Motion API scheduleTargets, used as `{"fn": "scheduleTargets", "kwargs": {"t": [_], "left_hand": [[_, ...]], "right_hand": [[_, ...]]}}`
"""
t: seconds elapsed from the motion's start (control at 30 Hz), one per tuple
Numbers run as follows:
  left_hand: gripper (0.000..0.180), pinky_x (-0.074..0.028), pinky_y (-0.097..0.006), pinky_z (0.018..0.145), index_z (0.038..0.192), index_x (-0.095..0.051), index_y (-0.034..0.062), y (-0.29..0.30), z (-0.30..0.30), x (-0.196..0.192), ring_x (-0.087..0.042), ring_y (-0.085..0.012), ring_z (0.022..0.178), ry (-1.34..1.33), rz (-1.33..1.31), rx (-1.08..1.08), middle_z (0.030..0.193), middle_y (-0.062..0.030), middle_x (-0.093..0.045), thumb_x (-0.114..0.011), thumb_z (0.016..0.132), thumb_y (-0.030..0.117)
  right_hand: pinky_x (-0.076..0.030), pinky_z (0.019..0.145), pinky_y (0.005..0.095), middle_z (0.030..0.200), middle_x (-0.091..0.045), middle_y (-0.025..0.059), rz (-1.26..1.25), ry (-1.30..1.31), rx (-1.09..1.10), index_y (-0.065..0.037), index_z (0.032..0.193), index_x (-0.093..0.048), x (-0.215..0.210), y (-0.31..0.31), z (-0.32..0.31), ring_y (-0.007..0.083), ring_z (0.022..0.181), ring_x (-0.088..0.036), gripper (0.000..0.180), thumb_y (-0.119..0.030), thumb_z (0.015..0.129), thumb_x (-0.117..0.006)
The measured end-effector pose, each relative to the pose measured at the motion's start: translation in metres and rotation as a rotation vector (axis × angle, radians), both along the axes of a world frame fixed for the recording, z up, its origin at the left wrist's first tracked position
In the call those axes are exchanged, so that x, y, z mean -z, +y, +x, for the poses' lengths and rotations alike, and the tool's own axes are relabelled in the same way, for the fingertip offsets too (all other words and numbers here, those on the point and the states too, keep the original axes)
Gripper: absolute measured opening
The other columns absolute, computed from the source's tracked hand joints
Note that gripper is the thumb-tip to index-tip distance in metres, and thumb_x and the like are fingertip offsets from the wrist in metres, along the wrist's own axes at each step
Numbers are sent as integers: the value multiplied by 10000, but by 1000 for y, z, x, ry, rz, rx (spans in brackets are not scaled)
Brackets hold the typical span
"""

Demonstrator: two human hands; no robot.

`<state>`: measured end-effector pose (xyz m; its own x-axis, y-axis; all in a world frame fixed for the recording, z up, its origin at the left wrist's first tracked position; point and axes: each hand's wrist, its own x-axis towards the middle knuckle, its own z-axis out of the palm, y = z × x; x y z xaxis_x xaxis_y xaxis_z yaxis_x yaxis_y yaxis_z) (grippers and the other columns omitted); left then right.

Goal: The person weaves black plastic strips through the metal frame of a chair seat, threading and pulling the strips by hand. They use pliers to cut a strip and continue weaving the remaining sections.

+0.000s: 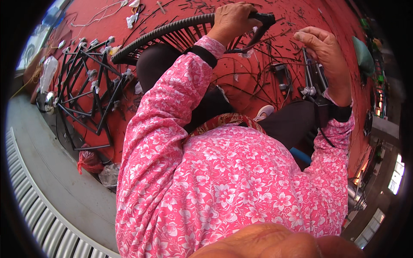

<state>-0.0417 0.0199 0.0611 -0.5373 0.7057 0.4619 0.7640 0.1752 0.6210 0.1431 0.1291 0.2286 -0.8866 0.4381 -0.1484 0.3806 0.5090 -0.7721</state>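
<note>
My left hand (232, 21) is closed around the upper rail of a dark curved frame (167, 31). Ribbed dark cord wraps that rail, and rows of thin dark strands run down from it. The frame leans against my knee, and a dark end piece (263, 20) sticks out just right of my left hand. My right hand (327, 53) is raised apart from the frame, on the right, thumb and fingers brought together in a pinch. Whatever lies between those fingertips, if anything, is too small to make out.
Black metal frames (92, 94) with wrapped joints stand at left. Dark strip cuttings (254, 79) litter the red floor (232, 69). A dark tool (282, 77) lies beyond my knees, near a light shoe (263, 112). A red bag (89, 160) rests beside a grey ledge (47, 129).
</note>
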Motion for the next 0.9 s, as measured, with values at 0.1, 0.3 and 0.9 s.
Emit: {"fn": "scheduleTargets", "kwargs": {"t": [0.1, 0.3, 0.9], "left_hand": [[442, -539, -427, 785, 1078, -762, 156, 6, 5, 11, -719, -288, 895, 43, -15, 54, 942, -69, -744, -786, 777, 478], [465, -543, -415, 788, 1104, -758, 164, 7, 23, 37, -709, -274, 918, 90, 23, 157, 964, -50, -733, -792, 767, 482], [439, -542, -409, 762, 1076, -761, 163, 6, 70, 41, -702, -294, 889, 69, -63, 231, 920, -52, -712, -801, 763, 469]], "right_hand": [[-303, 487, 184, 644, -523, -97, 3, -1, -11, -62, 1001, -749, 0, 14, 1, -13, 551, -408, 189, -232, 959, -681], [-331, 526, 176, 816, -678, -50, -58, 12, -64, -41, 1019, -740, 29, 35, -9, -17, 591, -425, 228, -254, 976, -670], [-444, 583, 247, 699, -630, -28, 250, 141, -83, -35, 863, -735, 110, 114, -47, 59, 635, -550, 207, -217, 925, -660]]}}
